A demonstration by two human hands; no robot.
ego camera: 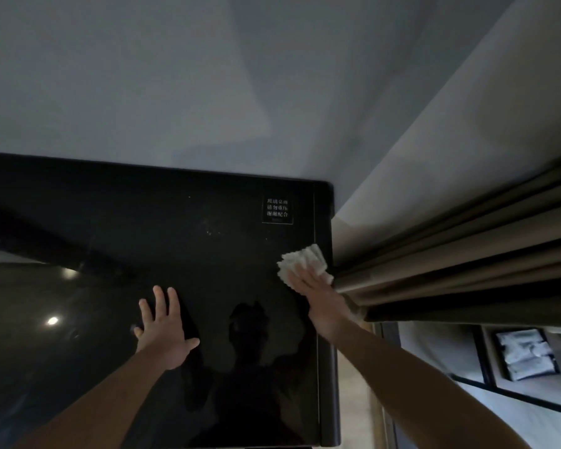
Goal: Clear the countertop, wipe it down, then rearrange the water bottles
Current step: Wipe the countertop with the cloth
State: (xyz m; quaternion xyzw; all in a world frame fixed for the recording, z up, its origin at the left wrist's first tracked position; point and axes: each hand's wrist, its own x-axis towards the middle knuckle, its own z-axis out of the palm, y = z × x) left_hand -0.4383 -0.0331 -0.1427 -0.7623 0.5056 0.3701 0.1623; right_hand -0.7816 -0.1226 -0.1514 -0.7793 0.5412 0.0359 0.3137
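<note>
A glossy black glass countertop (188,241) fills the lower left and reflects me and some ceiling lights. My right hand (318,293) presses flat on a crumpled white cloth (300,260) near the top's right edge. My left hand (164,328) rests on the glass with straight, spread fingers, left of the other hand. No water bottles are in view.
A small white-lettered sticker (277,209) sits at the far right corner of the top. A pale wall (175,76) rises behind. Beige curtains (467,247) hang just right of the counter edge. Lower right, a dark-framed shelf holds a pack of white items (525,354).
</note>
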